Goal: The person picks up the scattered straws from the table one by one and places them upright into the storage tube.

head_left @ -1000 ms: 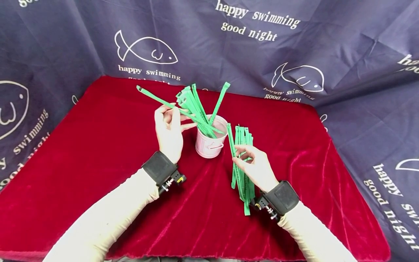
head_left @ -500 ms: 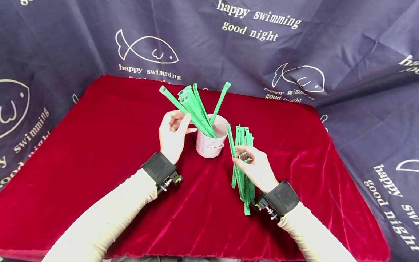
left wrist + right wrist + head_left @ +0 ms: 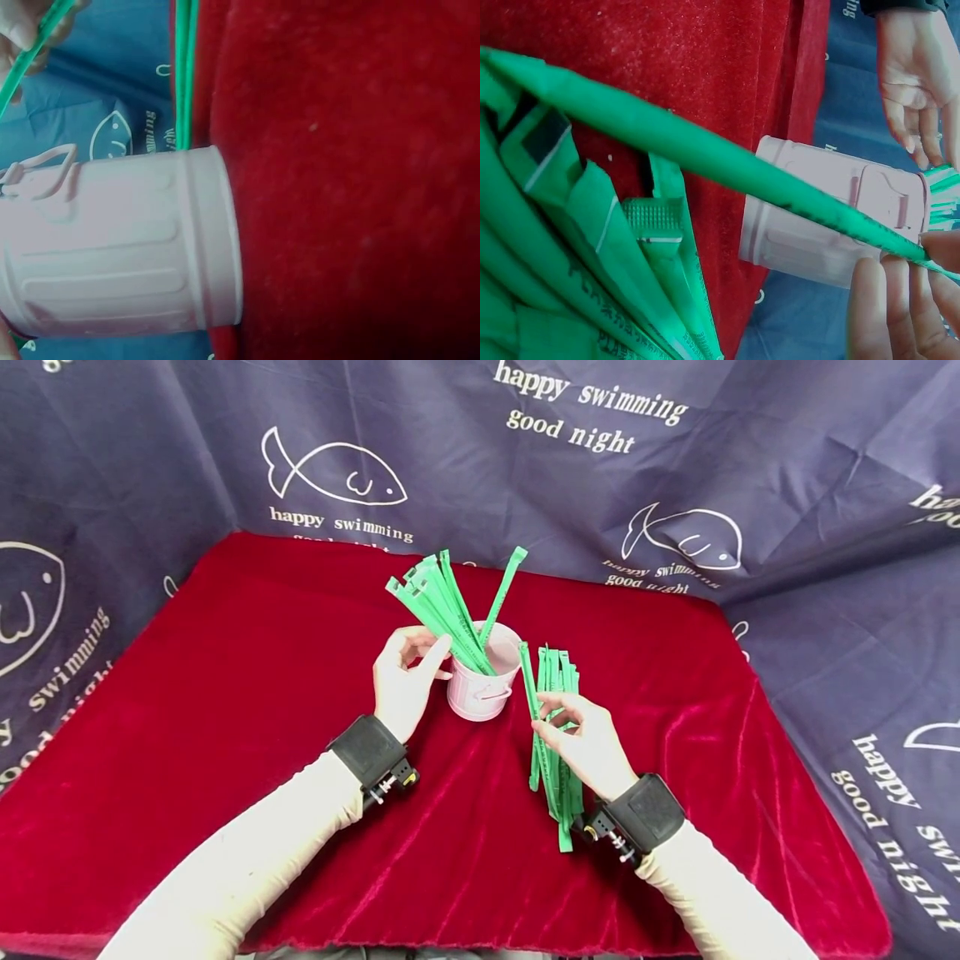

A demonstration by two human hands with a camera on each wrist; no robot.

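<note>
In the head view, a small pale pink bucket (image 3: pixel 477 700) with a side handle stands mid-table, with several green wrapped straws (image 3: pixel 453 597) leaning in it. My left hand (image 3: pixel 403 681) is at the bucket's left rim, thumb and fingers pinching the leftmost wrapped straw (image 3: pixel 407 600), whose lower end is inside. To the bucket's right, my right hand (image 3: pixel 588 739) pinches one upright wrapped straw (image 3: pixel 527 672) between thumb and fingers. Under and beside that hand lies a pile of wrapped straws (image 3: pixel 566 793). The right wrist view shows crimped ends and black print on the pile's wrappers (image 3: pixel 592 217).
A red velvet cloth (image 3: pixel 300 860) covers the table, its far edge meeting a dark blue curtain (image 3: pixel 480 468) printed with white fish and lettering. One wrapped straw (image 3: pixel 502 597) leans apart on the bucket's right side. Each wrist wears a black strap mount (image 3: pixel 367 750).
My left hand has moved right and down to the bucket, swinging its wrapped straw from a sideways slant to stand among the others inside. My right hand has stayed in place.
</note>
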